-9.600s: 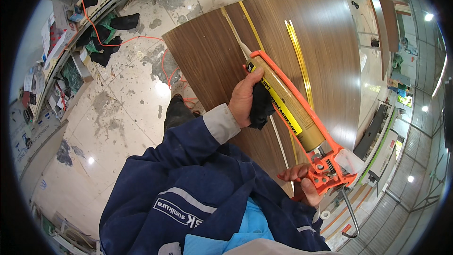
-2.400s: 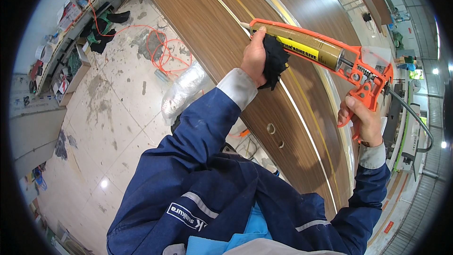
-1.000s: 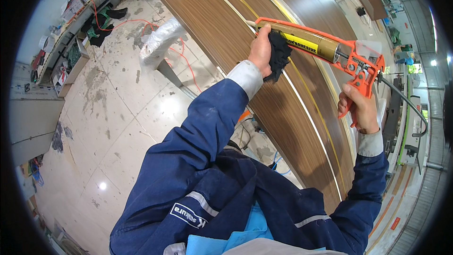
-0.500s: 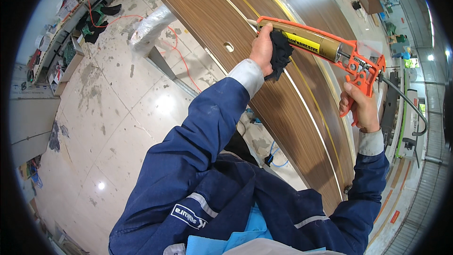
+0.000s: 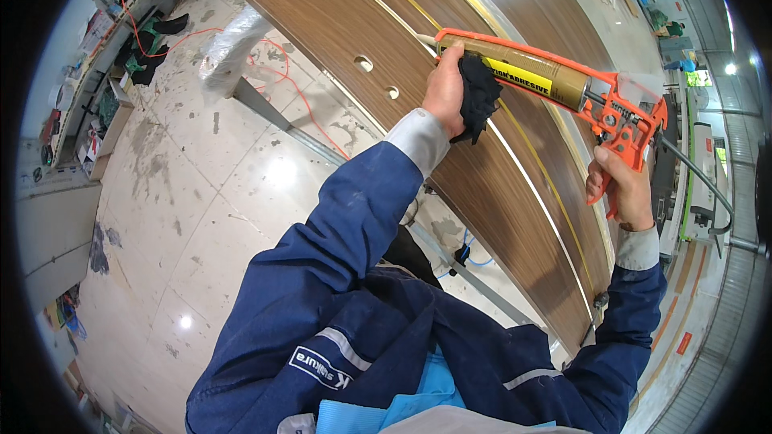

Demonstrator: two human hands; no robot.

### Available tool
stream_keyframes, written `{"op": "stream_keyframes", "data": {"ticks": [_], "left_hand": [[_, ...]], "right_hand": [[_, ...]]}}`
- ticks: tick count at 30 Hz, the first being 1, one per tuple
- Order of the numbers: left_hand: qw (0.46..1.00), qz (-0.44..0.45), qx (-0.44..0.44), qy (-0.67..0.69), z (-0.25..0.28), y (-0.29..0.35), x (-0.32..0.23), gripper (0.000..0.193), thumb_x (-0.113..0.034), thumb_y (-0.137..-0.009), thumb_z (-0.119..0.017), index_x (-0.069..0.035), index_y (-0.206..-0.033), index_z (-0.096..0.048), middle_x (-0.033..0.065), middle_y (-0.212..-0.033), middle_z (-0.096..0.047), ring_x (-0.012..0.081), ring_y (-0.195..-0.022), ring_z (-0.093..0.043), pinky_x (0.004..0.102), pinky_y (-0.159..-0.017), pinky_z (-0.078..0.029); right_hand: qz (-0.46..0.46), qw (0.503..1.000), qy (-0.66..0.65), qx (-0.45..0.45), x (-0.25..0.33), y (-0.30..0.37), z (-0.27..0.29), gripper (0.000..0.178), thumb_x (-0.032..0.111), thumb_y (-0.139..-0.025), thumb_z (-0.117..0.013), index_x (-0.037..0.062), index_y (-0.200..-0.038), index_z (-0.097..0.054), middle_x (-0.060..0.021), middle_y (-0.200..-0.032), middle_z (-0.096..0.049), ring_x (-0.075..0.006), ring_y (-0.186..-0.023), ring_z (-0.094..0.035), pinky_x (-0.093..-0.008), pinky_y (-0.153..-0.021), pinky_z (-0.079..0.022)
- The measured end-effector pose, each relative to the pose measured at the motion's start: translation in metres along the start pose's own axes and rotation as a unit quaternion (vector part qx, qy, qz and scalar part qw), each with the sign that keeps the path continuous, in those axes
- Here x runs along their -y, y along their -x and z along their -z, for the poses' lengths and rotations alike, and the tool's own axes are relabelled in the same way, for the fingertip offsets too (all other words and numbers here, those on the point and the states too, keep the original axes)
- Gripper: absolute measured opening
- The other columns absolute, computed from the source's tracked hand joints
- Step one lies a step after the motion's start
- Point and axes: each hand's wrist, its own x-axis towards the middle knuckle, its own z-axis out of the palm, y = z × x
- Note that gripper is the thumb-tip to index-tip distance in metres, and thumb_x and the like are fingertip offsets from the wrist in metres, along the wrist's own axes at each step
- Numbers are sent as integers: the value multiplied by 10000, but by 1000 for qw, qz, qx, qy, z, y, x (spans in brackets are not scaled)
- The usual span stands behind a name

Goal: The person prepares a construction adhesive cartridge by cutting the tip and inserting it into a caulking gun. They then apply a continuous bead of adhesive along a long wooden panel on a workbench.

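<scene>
Caulking gun (image 5: 627, 133), seen from the head view, lies slantwise over the brown wood board (image 5: 474, 185), its pale nozzle (image 5: 425, 38) pointing left at the white line (image 5: 527, 172); whether the tip touches cannot be told. The left hand (image 5: 446, 92) is closed round the front of the gold tube (image 5: 531, 72), with a black cloth (image 5: 478, 96) bunched between palm and tube. The right hand (image 5: 626, 185) has its fingers curled about the orange grip and trigger. Against the frame half a second earlier, the gun has shifted along the board toward the person's end: one hole showed then, and now two holes (image 5: 363, 63) (image 5: 392, 92) lie beyond the left wrist. The hands' hold looks unchanged. The board's near edge runs diagonally just under the left sleeve (image 5: 354, 193), with pale floor (image 5: 193, 217) open beyond it. A metal bar (image 5: 289, 130) and an orange cord (image 5: 304, 100) show beside that edge. Near the right sleeve (image 5: 619, 317), a small dark object (image 5: 601, 300) sits close by the board's end.
</scene>
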Motion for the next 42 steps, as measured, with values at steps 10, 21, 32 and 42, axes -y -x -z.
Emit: {"op": "stream_keyframes", "data": {"ticks": [10, 21, 32, 42], "left_hand": [[1000, -8, 12, -2, -1, 7, 24, 450, -476, -1016, -457, -59, -1075, -617, 102, -864, -652, 247, -728, -651, 400, -652, -565], [999, -29, -3, 16, -12, 19, 71, 403, -451, -1010, -489, -67, -999, -611, 94, -844, -632, 255, -715, -643, 403, -633, -559], [998, -32, 40, 28, -16, 28, 112, 398, -444, -1013, -490, -103, -829, -579, 70, -704, -578, 236, -594, -599, 371, -523, -513], [998, -47, 27, 40, -27, 41, 153, 385, -439, -1023, -479, -84, -924, -590, 66, -739, -585, 222, -616, -605, 359, -540, -525]], "right_hand": [[-1, 1000, 5, 7, -14, 12, 16, 229, 227, -948, -664, 33, -885, -559, -49, -643, -539, -161, -531, -548, -314, -493, -483], [-4, 1000, 5, 10, -46, 28, 58, 210, 208, -938, -675, 26, -924, -570, -53, -649, -548, -164, -526, -554, -317, -496, -486], [2, 1000, 22, 19, -66, 45, 91, 243, 235, -923, -704, 15, -919, -600, -42, -644, -556, -142, -534, -552, -301, -495, -479], [2, 999, 24, 28, -88, 61, 122, 233, 231, -928, -685, 29, -872, -582, -35, -626, -530, -141, -510, -523, -295, -475, -446]]}}
